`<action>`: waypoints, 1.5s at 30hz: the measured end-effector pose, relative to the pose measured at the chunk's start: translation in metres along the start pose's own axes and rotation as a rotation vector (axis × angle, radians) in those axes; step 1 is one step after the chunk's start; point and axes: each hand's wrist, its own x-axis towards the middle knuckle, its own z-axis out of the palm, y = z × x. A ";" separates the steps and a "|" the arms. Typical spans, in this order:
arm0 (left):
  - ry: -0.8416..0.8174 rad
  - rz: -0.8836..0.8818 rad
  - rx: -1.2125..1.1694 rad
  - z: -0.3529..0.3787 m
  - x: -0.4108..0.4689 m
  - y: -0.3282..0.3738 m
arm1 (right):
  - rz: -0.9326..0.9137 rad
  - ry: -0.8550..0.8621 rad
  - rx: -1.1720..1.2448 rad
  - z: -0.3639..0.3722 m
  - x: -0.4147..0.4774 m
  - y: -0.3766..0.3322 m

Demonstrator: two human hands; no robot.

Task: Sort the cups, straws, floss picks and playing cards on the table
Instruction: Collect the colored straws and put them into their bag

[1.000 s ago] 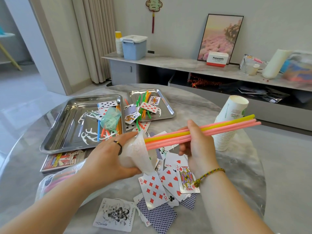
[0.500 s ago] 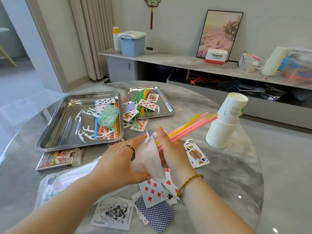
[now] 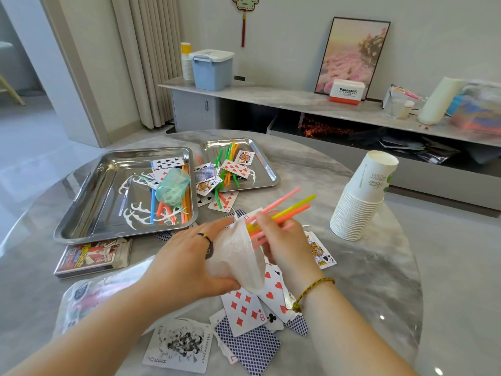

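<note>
My left hand (image 3: 187, 260) grips the mouth of a clear plastic bag (image 3: 238, 256) over the table's middle. My right hand (image 3: 282, 240) holds a bundle of pink and yellow straws (image 3: 287, 206) whose near ends sit inside the bag's opening. Playing cards (image 3: 244, 310) lie scattered under and in front of my hands. A stack of white paper cups (image 3: 363, 196) stands at the right. The large steel tray (image 3: 89, 185) holds floss picks (image 3: 135, 215), straws, cards and a green bag. The small steel tray (image 3: 268, 172) behind holds straws and cards.
A card box (image 3: 92, 256) lies left of my left hand, beside a plastic packet (image 3: 81, 297) under my forearm. The round marble table (image 3: 366, 280) ends just right of the cups. A low cabinet (image 3: 298, 96) with a blue bin stands beyond.
My right hand has drawn the straws back from pointing far right and pushed their ends into the bag that my left hand holds. The bundle now reaches less far out.
</note>
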 end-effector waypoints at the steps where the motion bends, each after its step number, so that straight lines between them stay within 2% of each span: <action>1: 0.006 -0.003 0.000 -0.001 0.001 0.001 | -0.021 -0.038 -0.031 0.003 -0.002 0.000; 2: 0.008 -0.009 0.006 -0.002 0.001 0.001 | -0.033 -0.045 -0.046 0.005 -0.004 -0.001; 7: -0.019 -0.020 -0.016 -0.002 -0.001 -0.005 | 0.051 0.161 0.088 -0.014 0.008 -0.007; 9: -0.045 -0.006 -0.016 0.000 -0.001 -0.006 | 0.048 0.128 0.080 -0.019 0.011 -0.008; 12: -0.049 -0.005 -0.021 0.002 0.000 -0.009 | -0.053 0.053 -0.039 -0.015 0.007 -0.005; 15: -0.006 -0.003 -0.026 0.002 0.002 -0.009 | -0.111 -0.075 -0.090 -0.002 0.001 0.000; 18: 0.036 0.003 -0.027 0.000 0.004 -0.007 | -0.151 -0.115 -0.178 0.008 -0.004 0.003; 22: 0.057 -0.024 -0.020 -0.004 0.004 -0.014 | -0.130 -0.064 -0.143 -0.008 0.003 -0.004; 27: 0.052 -0.028 -0.008 -0.004 0.005 -0.016 | -0.072 -0.149 -0.145 -0.006 0.003 0.002; 32: 0.007 -0.042 0.019 0.003 0.006 -0.030 | -0.078 -0.257 -0.277 0.010 0.004 0.015; 34: -0.020 -0.054 0.078 0.007 0.007 -0.037 | -0.055 -0.236 -0.267 0.006 0.008 0.017; 40: -0.264 -0.110 0.235 0.022 0.015 -0.054 | -0.003 -0.170 -0.338 -0.002 0.015 0.031; 43: -0.268 -0.119 0.195 0.019 0.015 -0.064 | -0.020 -0.175 -0.403 0.000 0.018 0.036; 45: -0.211 -0.138 0.181 0.009 0.014 -0.075 | -0.031 -0.164 -0.420 0.002 0.020 0.040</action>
